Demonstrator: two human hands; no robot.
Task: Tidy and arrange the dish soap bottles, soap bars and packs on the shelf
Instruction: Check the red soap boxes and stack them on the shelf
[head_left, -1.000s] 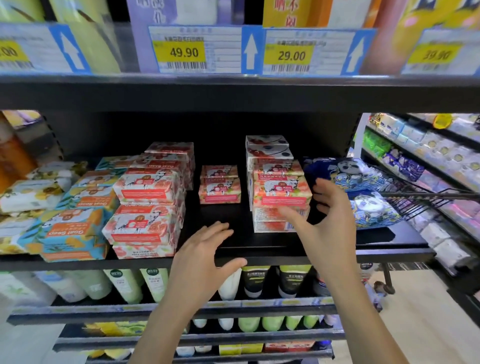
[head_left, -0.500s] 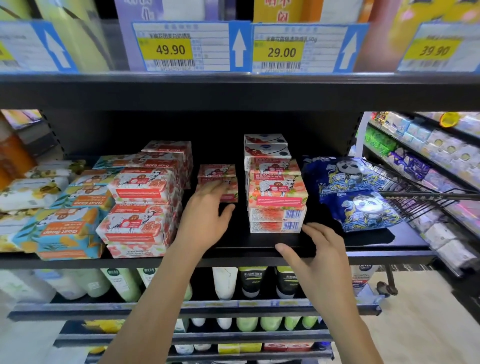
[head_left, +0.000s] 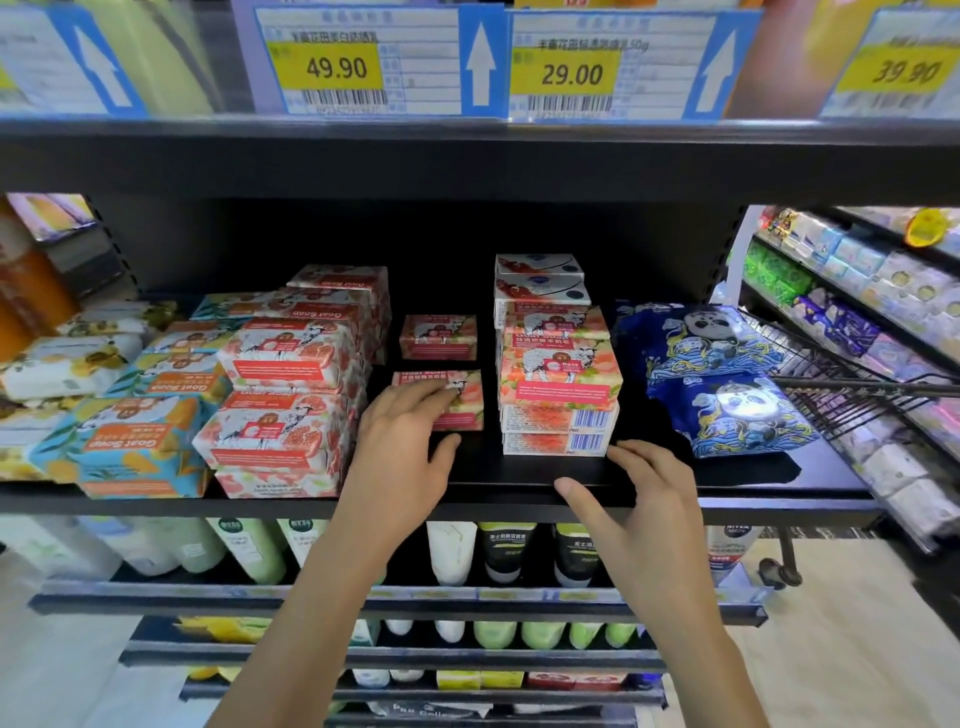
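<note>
Two small pink goat soap boxes now sit one behind the other where a second ago they stood as one little stack toward the back of the shelf (head_left: 524, 470). The front soap box (head_left: 462, 402) lies at mid-depth, drawn toward the front edge, and the rear soap box (head_left: 439, 338) has stayed where the stack was. The left hand (head_left: 402, 441), which half a second ago was only reaching in, now lies on the front box. Its fingers are laid nearly straight across the top and left side, and the thumb is spread away toward the front edge. That looks like a press or a drag, not a pinch.

The right hand (head_left: 644, 493) has come off the tall stack of soap boxes (head_left: 558, 374) that it was touching a second ago. It has dropped to the shelf's front edge, just beside the stack's lower right corner. Its fingers are loosely curved and hold nothing; I cannot tell whether they rest on the shelf.

My reading is that the tall stack is finished with and the middle column is now being straightened, box by box, toward the front edge. The front box is not yet level with the fronts of its neighbours.

On the left stand the larger pink goat soap packs (head_left: 291, 395), and beyond them the blue and orange Goat Soap packs (head_left: 130, 447) at the left front corner. Blue panda packs (head_left: 722, 384) lie toward the right end, and price tags (head_left: 358, 62) hang on the shelf above.
</note>
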